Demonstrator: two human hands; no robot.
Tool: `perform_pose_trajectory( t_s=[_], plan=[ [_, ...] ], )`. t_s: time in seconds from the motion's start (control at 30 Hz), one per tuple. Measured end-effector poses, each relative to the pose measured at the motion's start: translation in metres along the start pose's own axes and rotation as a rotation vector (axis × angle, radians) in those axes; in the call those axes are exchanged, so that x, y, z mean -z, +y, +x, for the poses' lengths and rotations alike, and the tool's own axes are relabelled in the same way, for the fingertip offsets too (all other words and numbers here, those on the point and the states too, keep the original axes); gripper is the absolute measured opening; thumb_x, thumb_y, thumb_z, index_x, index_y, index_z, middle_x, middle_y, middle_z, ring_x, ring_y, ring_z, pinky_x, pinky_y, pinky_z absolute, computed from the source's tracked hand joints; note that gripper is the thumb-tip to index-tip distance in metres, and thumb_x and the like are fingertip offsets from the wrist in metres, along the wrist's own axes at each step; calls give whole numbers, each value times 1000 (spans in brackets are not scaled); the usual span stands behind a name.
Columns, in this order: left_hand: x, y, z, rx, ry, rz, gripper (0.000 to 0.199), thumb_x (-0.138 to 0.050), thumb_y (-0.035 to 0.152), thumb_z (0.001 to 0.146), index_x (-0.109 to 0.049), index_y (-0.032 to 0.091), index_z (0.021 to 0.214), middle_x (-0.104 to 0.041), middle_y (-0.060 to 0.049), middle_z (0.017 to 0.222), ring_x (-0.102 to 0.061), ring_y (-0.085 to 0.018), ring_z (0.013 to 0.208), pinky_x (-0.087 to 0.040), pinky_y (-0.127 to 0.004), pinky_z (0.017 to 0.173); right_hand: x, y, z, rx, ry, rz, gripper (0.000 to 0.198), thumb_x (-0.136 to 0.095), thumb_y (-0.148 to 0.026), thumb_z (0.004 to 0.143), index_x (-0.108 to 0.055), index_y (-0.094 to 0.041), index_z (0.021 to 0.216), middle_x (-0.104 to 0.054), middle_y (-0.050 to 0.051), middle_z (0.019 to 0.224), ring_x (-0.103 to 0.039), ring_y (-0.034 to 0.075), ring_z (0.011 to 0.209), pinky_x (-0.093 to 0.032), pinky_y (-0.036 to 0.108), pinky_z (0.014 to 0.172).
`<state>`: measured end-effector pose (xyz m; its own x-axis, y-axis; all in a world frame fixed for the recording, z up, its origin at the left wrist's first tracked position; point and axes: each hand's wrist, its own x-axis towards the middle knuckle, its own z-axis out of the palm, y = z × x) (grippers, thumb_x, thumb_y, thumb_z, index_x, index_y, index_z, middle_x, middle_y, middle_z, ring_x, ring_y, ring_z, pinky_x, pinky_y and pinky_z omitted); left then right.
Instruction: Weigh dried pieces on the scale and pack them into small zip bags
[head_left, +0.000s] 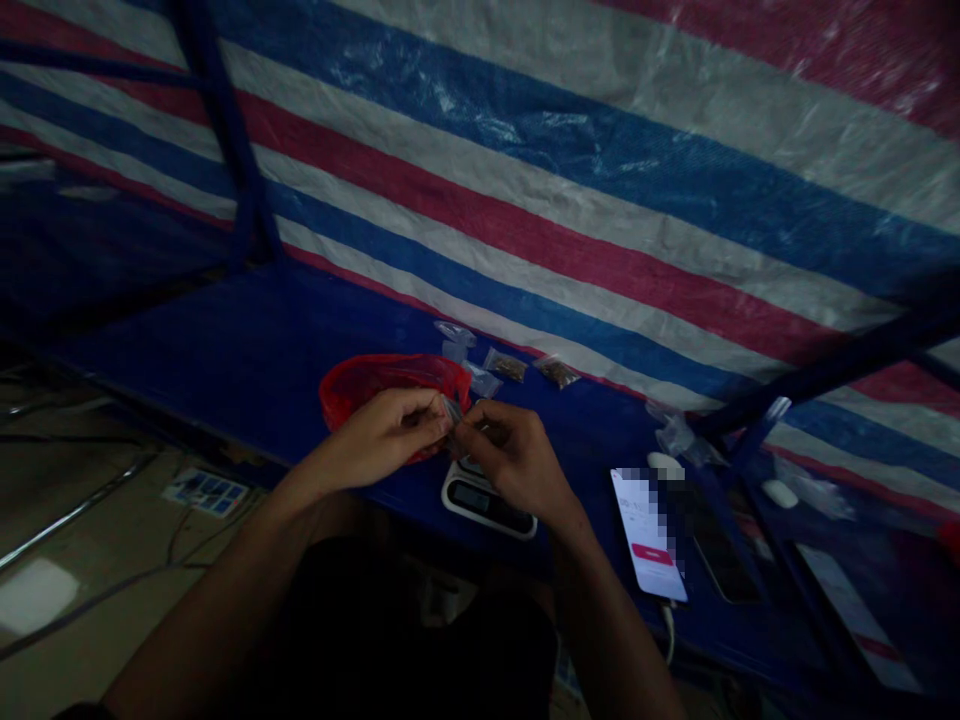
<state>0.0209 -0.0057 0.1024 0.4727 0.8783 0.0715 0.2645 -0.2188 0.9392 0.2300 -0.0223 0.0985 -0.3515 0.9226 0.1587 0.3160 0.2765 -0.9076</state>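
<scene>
Both hands meet over the front of the blue table, pinching a small clear plastic bag (452, 410) between them. My left hand (401, 425) grips its left side, with fingers and thumb pressed together. On the other side my right hand (506, 440) is closed on the bag's edge. What the bag contains is too dark to make out. Beneath my right hand sits a white digital scale (459, 495) with a small display, its top partly hidden. A red plastic bag (345, 385) lies open behind my left hand.
Two filled small bags (557, 371) with brown contents lie by the striped sheet (525, 230). Several clear bags (480, 380) rest beside them. To the right are a lit phone (645, 540) on a cable and a dark phone (727, 565). Blue metal posts (225, 120) frame the table (225, 320).
</scene>
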Motion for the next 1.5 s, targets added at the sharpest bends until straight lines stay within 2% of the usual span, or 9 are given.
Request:
perform_pose_trajectory(
  t_s=[0.23, 0.33, 0.4, 0.47, 0.6, 0.73, 1.0, 1.23, 1.5],
  plan=[
    [1, 5, -12, -1, 158, 146, 27, -59, 36, 95, -53, 21, 74, -54, 3, 69, -51, -14, 62, -38, -28, 57, -3, -4, 6, 4, 148, -124, 16, -64, -26, 90, -61, -21, 75, -67, -1, 67, -58, 13, 56, -39, 24, 53],
    [0, -1, -16, -156, 342, 261, 38, -80, 43, 84, -63, 20, 110, -71, -5, 107, -68, -23, 95, -56, -35, 81, -5, -13, 11, 37, 99, -125, 16, -64, -27, 88, -63, -20, 74, -66, -1, 66, -57, 12, 57, -39, 24, 53],
    [-1, -8, -17, -274, 370, 341, 75, -91, 41, 74, -56, 22, 137, -63, -12, 143, -62, -31, 130, -53, -45, 107, -7, -17, 16, 30, 63, -87, 13, -62, -25, 86, -65, -19, 74, -68, 0, 69, -58, 12, 59, -41, 24, 54],
    [-3, -16, -16, -327, 332, 370, 82, -90, 42, 77, -51, 24, 146, -57, -14, 154, -56, -33, 142, -47, -48, 118, -8, -19, 20, 19, 20, -35, 12, -60, -23, 83, -67, -19, 74, -69, 0, 69, -60, 12, 60, -44, 23, 55],
    [-6, -19, -15, -302, 344, 300, 47, -71, 43, 96, -60, 20, 137, -72, -12, 134, -70, -27, 120, -55, -42, 106, -7, -22, 27, -13, 16, 29, 15, -60, -24, 83, -69, -19, 72, -72, 1, 68, -66, 14, 61, -49, 24, 55],
    [8, -15, -9, -263, 393, 285, 45, -56, 49, 103, -62, 16, 134, -76, -12, 121, -74, -24, 108, -57, -37, 97, 9, -17, 31, -19, 106, 105, 15, -63, -31, 85, -70, -19, 79, -78, 4, 74, -75, 17, 68, -54, 24, 57],
    [61, -2, 28, -34, -55, 1221, 47, -52, 53, 99, -72, 17, 122, -79, -17, 117, -76, -35, 97, -55, -44, 84, 73, 59, 39, -48, 595, 52, 29, -68, -47, 83, -69, -19, 84, -72, 3, 64, -71, 20, 62, -49, 26, 51],
    [64, 23, 51, -52, -390, 1596, 52, -66, 51, 86, -75, 18, 125, -81, -19, 112, -76, -35, 97, -52, -41, 83, 75, 100, 38, -98, 596, 33, 34, -69, -54, 81, -67, -20, 80, -68, 1, 59, -65, 18, 54, -48, 28, 52],
    [51, 44, 57, -118, -467, 1664, 40, -81, 40, 76, -77, 14, 106, -81, -17, 99, -73, -34, 93, -50, -43, 89, 75, 108, 37, -111, 565, 0, 42, -68, -62, 86, -69, -20, 84, -67, 0, 60, -62, 17, 52, -46, 27, 50]
  ],
)
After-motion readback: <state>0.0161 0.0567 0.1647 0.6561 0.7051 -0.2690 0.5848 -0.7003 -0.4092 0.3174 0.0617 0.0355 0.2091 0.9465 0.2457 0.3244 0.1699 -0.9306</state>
